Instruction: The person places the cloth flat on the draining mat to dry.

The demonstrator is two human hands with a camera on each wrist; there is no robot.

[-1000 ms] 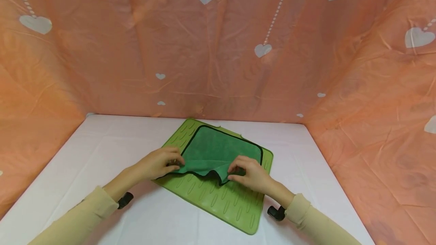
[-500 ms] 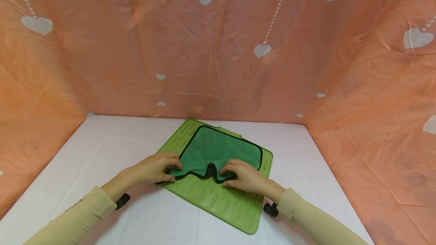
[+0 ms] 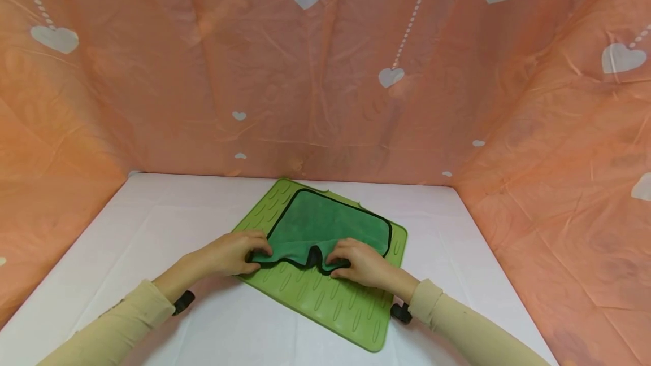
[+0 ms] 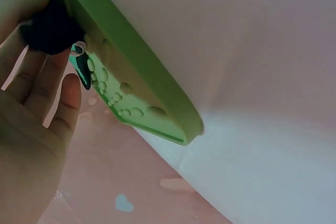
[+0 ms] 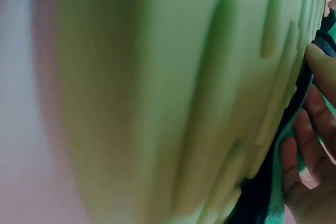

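Observation:
A green cloth (image 3: 330, 216) with a black border lies on a lime-green mat (image 3: 325, 304) with raised oblong ridges. The cloth's near edge is folded back over itself, and a black-edged ripple stands up in its middle. At the left end of that fold my left hand (image 3: 236, 254) pinches the edge between thumb and fingers. My right hand (image 3: 363, 264) grips the same edge right of the ripple. In the left wrist view a dark bunch of cloth (image 4: 50, 27) sits at the fingers. Black trim (image 5: 257, 200) runs beside the right hand (image 5: 317, 156) in the right wrist view.
The mat lies at an angle on a white-covered table (image 3: 152, 230). An orange curtain (image 3: 264, 72) with white hearts encloses the back and both sides. Black wrist devices (image 3: 184, 301) show under both forearms.
My right hand has shifted left along the cloth's near edge, and the ripple between the hands has grown taller and narrower. My left hand has moved slightly left. The mat stays in place.

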